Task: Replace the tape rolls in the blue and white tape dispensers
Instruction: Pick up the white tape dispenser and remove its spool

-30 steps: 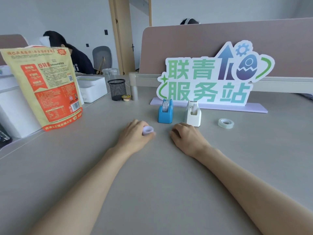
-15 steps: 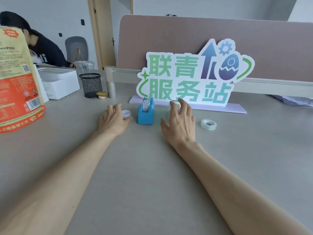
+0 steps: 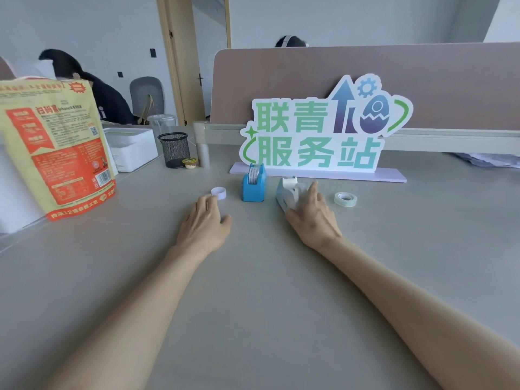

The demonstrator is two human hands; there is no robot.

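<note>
The blue tape dispenser (image 3: 253, 184) stands upright on the grey desk (image 3: 259, 291) with a patterned roll in it. To its right my right hand (image 3: 311, 213) grips the white tape dispenser (image 3: 287, 191), which is tilted toward me. A clear tape roll (image 3: 345, 199) lies flat further right. A small white tape core (image 3: 219, 192) rests left of the blue dispenser. My left hand (image 3: 204, 224) lies palm down just below that core, fingers loose, holding nothing.
A cut-out sign on a lilac base (image 3: 318, 136) stands right behind the dispensers. At the left are a large orange snack bag (image 3: 56, 147), a white box (image 3: 132, 147), a black mesh cup (image 3: 174, 150) and a small yellow cup (image 3: 190, 163). A person sits at back left.
My left hand has let go of the white core and pulled back from it. My right hand has closed on the white dispenser and tipped it toward me.
</note>
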